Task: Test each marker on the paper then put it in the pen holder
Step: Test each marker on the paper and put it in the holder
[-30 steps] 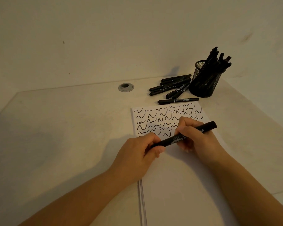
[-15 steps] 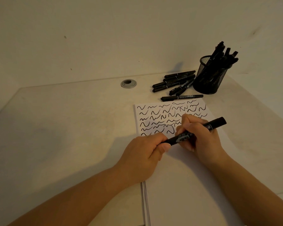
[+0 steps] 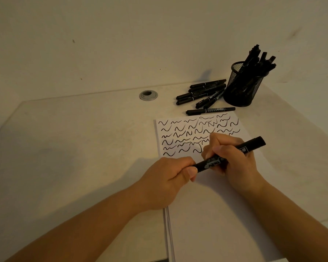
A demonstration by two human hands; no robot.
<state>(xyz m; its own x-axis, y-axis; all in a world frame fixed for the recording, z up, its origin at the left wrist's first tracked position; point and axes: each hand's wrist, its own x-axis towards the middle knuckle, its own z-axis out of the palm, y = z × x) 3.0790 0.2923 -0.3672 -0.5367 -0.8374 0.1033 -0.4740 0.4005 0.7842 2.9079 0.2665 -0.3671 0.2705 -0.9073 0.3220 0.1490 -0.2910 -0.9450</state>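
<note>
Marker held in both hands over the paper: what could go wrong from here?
1. Left hand grips one end of the marker, right hand its barrel. If a cap pulls off there, a jerk could smear ink on fingers or paper.
2. The squiggles crowd the sheet's top; a new stroke could overlap one and hide a weak tip.
3. The pen holder looks nearly full; another marker may jam or tip it.

The paper lies at the worktop's centre-right. At its 12 o'clock lie loose markers; at 1 o'clock stands the pen holder with markers in it. A grommet sits at 11 o'clock. Both hands hold a marker over the paper.
</note>
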